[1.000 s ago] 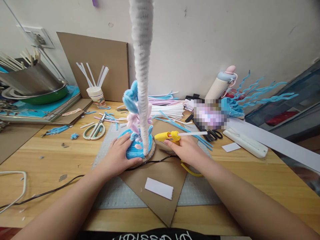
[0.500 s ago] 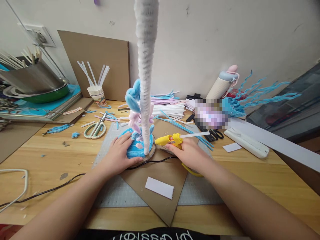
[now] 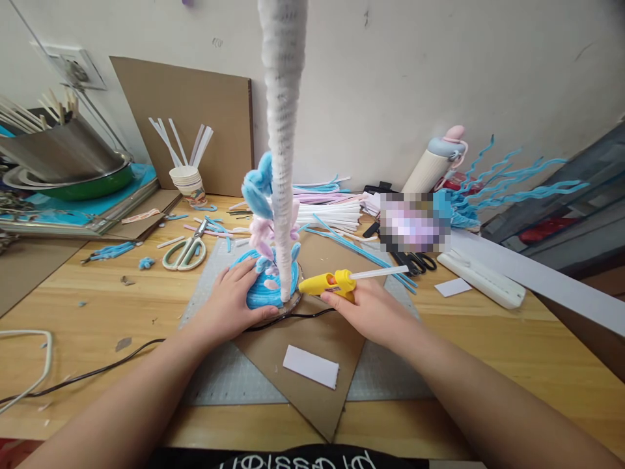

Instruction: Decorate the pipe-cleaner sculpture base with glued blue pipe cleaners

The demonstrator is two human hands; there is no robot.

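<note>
My right hand (image 3: 371, 306) is wrapped round a yellow hot glue gun (image 3: 328, 283), a clear glue stick (image 3: 378, 272) jutting from its back. The gun's nozzle points left and is at the edge of a round base (image 3: 263, 296) wound with blue pipe cleaners; whether it touches cannot be told. My left hand (image 3: 232, 299) lies on the base's left side, fingers stretched and thumb along its front edge. From the base rises a tall stem wrapped in white pipe cleaner (image 3: 283, 130), running out of view at the top. Blue and pink fuzzy petals (image 3: 260, 195) stand beside it.
Cardboard (image 3: 312, 397) with a white paper strip (image 3: 311, 367) lies on a grey cutting mat (image 3: 215, 378). A black cord (image 3: 122, 352) crosses leftward. Scissors (image 3: 184, 253), paper cups with sticks (image 3: 188, 184) and white pipe cleaners (image 3: 332, 215) stand behind. A bottle (image 3: 430, 163) leans right.
The glue gun and my right hand have shifted slightly left and down, its nozzle lower beside the base. My left hand stays on the base.
</note>
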